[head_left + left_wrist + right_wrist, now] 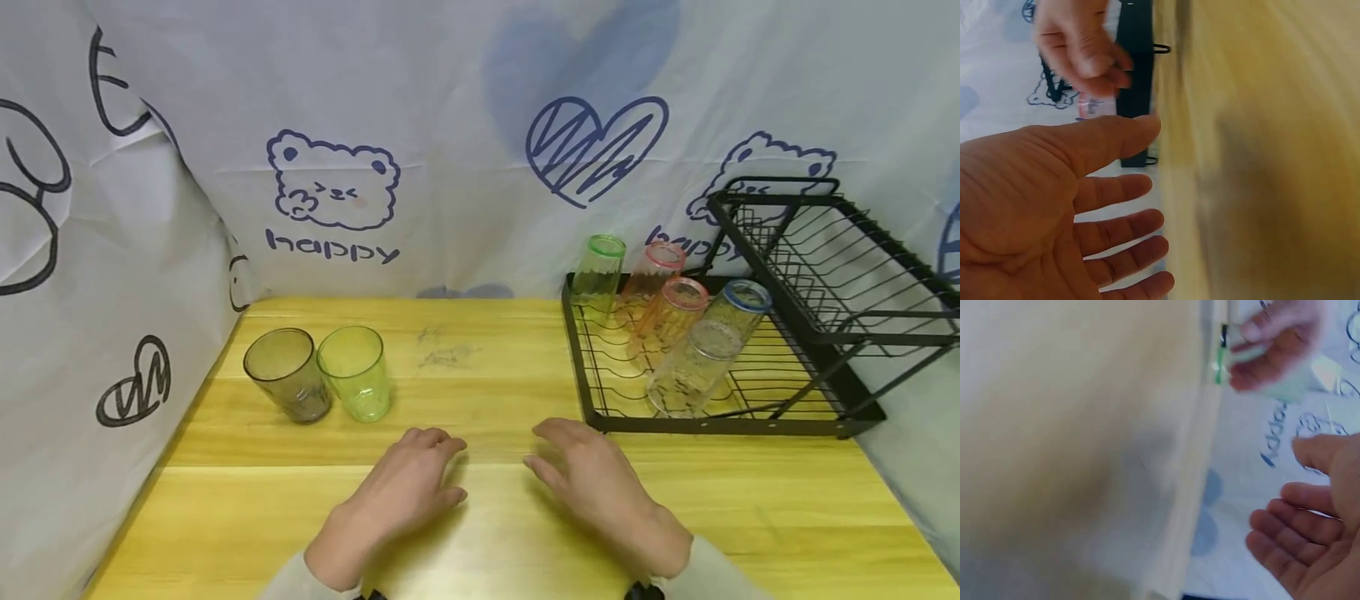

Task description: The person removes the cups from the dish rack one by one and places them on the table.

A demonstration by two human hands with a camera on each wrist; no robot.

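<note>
My left hand [401, 490] hovers low over the wooden table with its fingers spread and nothing in them. My right hand [592, 479] mirrors it, also holding nothing, just in front of the rack's near left corner. Beyond the left hand stand two upright glasses, a brown tumbler [288, 379] and a green tumbler [358, 379], side by side. On the black dish rack [697, 427] several glasses stand upside down: a green-based glass [597, 279], two pink-based glasses, one being the nearer pink glass [663, 321], a blue-based glass [742, 304] and a clear glass [693, 375].
The rack's raised upper tier [847, 258] overhangs its right side. A white cloth [450, 125] with bear and heart drawings hangs behind the table [495, 350] and along its left side.
</note>
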